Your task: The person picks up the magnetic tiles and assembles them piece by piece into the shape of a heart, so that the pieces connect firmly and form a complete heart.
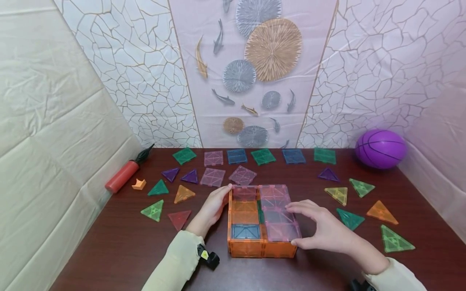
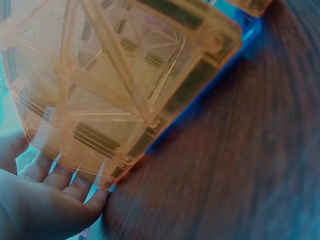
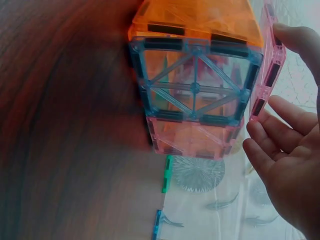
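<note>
A box of clear magnetic tiles (image 1: 244, 248) stands on the table, its walls mostly orange with blue and pink ones at the right side. Two pink square tiles lie over its right half; the left half is uncovered on top. My right hand (image 1: 322, 228) holds the nearer pink tile (image 1: 280, 226) by its right side, thumb at the near corner and fingers farther back. Seen from the right wrist, that pink tile (image 3: 270, 65) is held between thumb and fingertips. My left hand (image 1: 212, 206) rests against the box's left wall, its fingers along the orange tile (image 2: 105, 100).
Loose square tiles (image 1: 293, 156) line the back of the table. Triangular tiles (image 1: 397, 238) are scattered on both sides. A red pump (image 1: 123, 176) and an orange crown piece (image 1: 138, 184) lie at left. A purple ball (image 1: 380, 148) sits at back right.
</note>
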